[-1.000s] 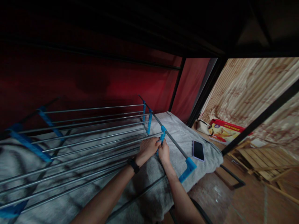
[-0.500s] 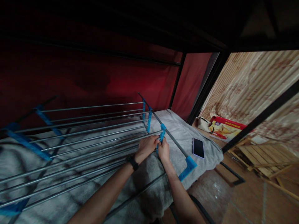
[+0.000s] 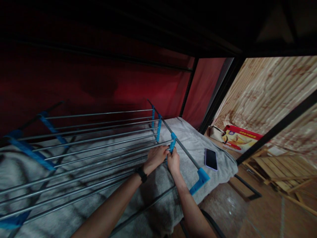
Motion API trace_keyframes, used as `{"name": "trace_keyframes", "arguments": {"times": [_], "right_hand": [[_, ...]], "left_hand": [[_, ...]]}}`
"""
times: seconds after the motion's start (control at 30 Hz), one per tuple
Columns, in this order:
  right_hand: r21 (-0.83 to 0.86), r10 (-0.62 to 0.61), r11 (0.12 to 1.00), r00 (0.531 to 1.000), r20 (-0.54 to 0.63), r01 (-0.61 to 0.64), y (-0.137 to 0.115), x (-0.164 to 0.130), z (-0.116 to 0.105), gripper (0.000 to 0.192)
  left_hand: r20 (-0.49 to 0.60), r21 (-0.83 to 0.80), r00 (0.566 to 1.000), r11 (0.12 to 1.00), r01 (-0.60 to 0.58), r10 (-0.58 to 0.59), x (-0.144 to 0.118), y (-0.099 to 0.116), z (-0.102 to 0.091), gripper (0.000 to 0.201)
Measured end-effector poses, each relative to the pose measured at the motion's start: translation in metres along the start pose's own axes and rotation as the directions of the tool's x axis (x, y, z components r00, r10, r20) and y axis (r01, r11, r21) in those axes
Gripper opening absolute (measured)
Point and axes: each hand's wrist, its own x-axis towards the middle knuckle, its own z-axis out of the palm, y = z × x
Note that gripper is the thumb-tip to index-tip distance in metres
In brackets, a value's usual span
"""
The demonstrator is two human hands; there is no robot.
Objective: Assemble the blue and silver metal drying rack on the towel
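A drying rack (image 3: 106,153) of thin metal rods and blue plastic brackets lies across the grey blanket (image 3: 158,198). Both my hands meet at one blue bracket (image 3: 173,140), which hangs from the rack's right side bar (image 3: 187,150). My left hand (image 3: 157,156), below a black wristband, is closed at the bracket where a rod end reaches it. Pressed close beside it, my right hand (image 3: 173,162) pinches the lower part of the same bracket. My fingers cover the joint between rod and bracket. A blue corner piece (image 3: 201,180) sits nearer on the same bar.
A phone (image 3: 211,159) lies on the blanket right of the rack. Black frame posts (image 3: 220,96) and an overhead panel enclose the space, with a red cloth (image 3: 99,79) behind. Beyond stand a red and yellow box (image 3: 242,137) and a folded wooden piece (image 3: 282,168).
Both hands stay at the same bracket, with only slight finger movement. The whole view has shifted slightly, and the rack looks unchanged.
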Motion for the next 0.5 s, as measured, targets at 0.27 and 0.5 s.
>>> {"name": "trace_keyframes", "arguments": {"times": [0.27,0.5], "right_hand": [[-0.010,-0.004,1.000,1.000,0.001,0.004,-0.0007,-0.0009,-0.0012,0.035],[-0.022,-0.005,1.000,1.000,-0.019,0.004,-0.0021,-0.0017,0.0004,0.032]], "left_hand": [[0.011,0.036,1.000,0.999,-0.020,0.019,0.0021,-0.0031,0.0038,0.031],[0.018,0.066,0.999,0.997,-0.039,0.037,0.0047,-0.0063,0.0088,0.033]]}}
